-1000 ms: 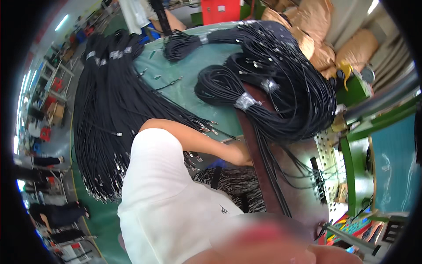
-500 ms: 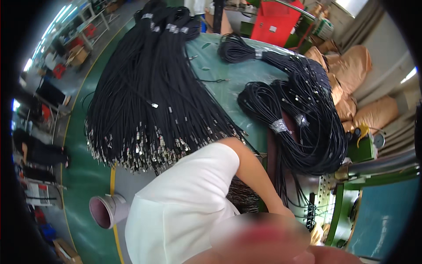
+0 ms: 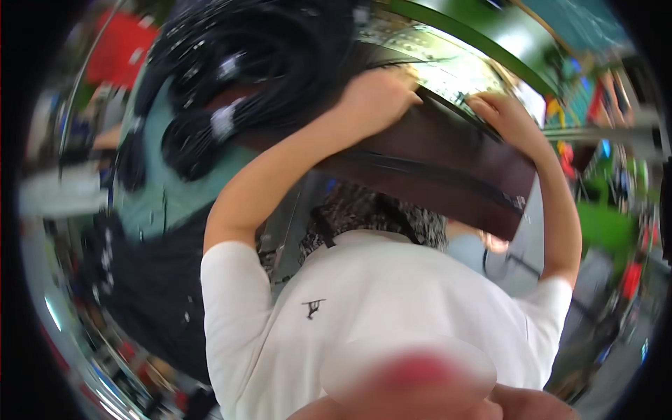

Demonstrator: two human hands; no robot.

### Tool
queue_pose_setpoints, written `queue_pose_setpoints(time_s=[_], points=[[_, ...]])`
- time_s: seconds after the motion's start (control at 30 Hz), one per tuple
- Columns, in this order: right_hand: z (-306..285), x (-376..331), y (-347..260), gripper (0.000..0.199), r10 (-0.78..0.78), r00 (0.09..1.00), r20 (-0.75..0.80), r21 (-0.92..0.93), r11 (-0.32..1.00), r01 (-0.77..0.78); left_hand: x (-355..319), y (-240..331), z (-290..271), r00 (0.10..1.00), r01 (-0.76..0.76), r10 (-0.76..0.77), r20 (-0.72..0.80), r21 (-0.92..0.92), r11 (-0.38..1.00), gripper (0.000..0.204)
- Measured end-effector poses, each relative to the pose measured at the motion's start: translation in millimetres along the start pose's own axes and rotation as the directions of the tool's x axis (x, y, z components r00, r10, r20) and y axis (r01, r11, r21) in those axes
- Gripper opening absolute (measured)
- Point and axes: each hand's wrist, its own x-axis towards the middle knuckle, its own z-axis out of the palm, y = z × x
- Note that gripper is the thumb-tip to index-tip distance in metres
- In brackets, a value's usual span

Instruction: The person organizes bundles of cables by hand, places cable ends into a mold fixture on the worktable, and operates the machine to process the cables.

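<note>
Several bound coils of black cable (image 3: 308, 49) heaped just beside the left forearm, crowding that side. More loose black cables (image 3: 147, 280) spread lower left. Dark strand lies along the brown board (image 3: 448, 133), between hands and torso. Left hand (image 3: 381, 98) and right hand (image 3: 500, 119) at a lit perforated plate (image 3: 462, 63), thin cable ends by the left; fingers curled, each grip's contents cannot be told. Coils partly on green-covered worktop (image 3: 150, 203); red box (image 3: 122, 49) beyond. Room blurred. Half a second ago right hand unseen; view since swung round, floor bucket gone from sight.
</note>
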Motion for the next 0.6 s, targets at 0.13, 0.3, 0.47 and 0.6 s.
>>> queue_pose_setpoints(time_s=[0.13, 0.3, 0.47, 0.6], points=[[-3, 19, 35, 0.040, 0.143, 0.989, 0.035, 0.093, 0.985, -0.145, 20, 6, 0, 0.998, -0.053, 0.051, -0.028, -0.070, 0.996, 0.025], [-4, 22, 37, 0.035, 0.120, 0.991, -0.063, -0.075, 0.989, -0.125, 14, 0, 7, 0.985, -0.074, 0.059, -0.160, -0.092, 0.993, 0.026], [3, -66, 16, 0.022, -0.221, 0.823, -0.523, -0.199, 0.971, 0.134, 19, -1, 8, 0.998, 0.030, -0.036, -0.048, -0.119, 0.992, 0.026], [9, -174, 55, 0.019, 0.157, 0.699, -0.698, 0.099, 0.987, -0.123, 13, 31, -17, 0.994, 0.108, -0.106, 0.039, -0.048, 0.993, 0.039]])
